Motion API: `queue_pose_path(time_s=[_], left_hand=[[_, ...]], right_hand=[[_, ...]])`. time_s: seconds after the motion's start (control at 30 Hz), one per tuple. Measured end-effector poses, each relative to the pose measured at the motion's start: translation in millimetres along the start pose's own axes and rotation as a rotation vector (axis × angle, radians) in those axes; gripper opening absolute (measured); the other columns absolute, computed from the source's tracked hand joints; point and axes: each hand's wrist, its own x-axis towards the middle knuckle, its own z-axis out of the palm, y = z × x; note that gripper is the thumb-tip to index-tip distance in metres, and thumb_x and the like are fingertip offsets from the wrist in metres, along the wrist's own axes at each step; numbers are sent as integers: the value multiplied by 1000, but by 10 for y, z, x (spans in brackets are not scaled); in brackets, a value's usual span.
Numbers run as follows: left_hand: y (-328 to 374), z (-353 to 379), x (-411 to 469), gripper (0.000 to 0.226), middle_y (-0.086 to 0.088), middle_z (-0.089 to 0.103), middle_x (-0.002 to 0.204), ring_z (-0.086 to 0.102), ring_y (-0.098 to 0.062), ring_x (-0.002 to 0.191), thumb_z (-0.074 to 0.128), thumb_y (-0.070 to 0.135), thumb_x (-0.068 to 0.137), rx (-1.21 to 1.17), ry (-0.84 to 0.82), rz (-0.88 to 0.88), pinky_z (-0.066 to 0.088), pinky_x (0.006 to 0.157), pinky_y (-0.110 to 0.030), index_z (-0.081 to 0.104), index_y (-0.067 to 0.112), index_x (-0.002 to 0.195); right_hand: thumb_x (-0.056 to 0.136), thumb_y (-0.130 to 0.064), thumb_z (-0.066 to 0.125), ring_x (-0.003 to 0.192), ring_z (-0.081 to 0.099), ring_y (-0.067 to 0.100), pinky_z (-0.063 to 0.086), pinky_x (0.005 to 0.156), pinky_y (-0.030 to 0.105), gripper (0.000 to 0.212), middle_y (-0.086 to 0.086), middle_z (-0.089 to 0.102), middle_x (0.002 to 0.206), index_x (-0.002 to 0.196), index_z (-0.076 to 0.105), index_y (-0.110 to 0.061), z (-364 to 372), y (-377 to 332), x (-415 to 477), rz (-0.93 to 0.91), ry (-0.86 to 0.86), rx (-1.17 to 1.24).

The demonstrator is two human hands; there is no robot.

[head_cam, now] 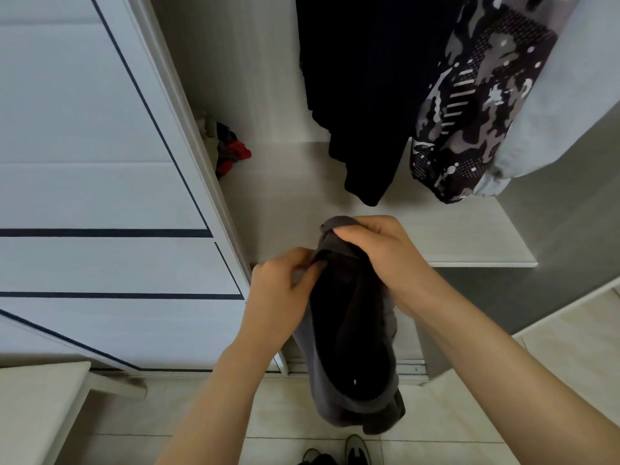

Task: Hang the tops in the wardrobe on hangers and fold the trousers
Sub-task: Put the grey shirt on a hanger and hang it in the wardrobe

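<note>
A dark grey garment point(349, 357) hangs down in front of the open wardrobe, its black inside showing. My left hand point(281, 297) pinches its upper edge on the left. My right hand point(375, 250) grips the bunched top of the same garment from above. Both hands sit close together just over the front edge of the wardrobe shelf point(469, 243). Whether the garment is a top or trousers cannot be told.
Inside the wardrobe hang a black garment point(362, 95), a camouflage-patterned top point(476, 105) and a pale blue one point(563, 95). A red and dark bundle point(231, 152) lies at the shelf's back left. The white sliding door point(100, 182) stands left. My shoes point(339, 454) show below.
</note>
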Motion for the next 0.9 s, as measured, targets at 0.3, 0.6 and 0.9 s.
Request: queue_pose_path(time_s=[0.3,0.6,0.9], left_hand=[[291,-137,126,37,-25,60,72,53,-30,64,65,31,90,-177,12,-129,43,58,-36,68,-4,76],[718,-362,189,43,-31,49,70,42,-19,61,65,29,91,-222,279,-129,34,56,-27,61,-10,72],[642,-509,210,41,-26,49,67,43,-17,58,68,29,89,-63,380,-247,39,59,-30,59,-5,69]], right_hand=[[80,-51,67,92,58,16,47,81,33,42,-7,54,104,113,54,-28,-475,238,64,-173,-30,-927],[76,-8,73,90,56,28,50,75,39,50,7,46,114,120,51,-14,-761,375,406,-344,171,-992],[90,-10,67,71,57,12,43,66,13,8,4,62,76,83,61,-9,-946,254,774,-52,-158,-359]])
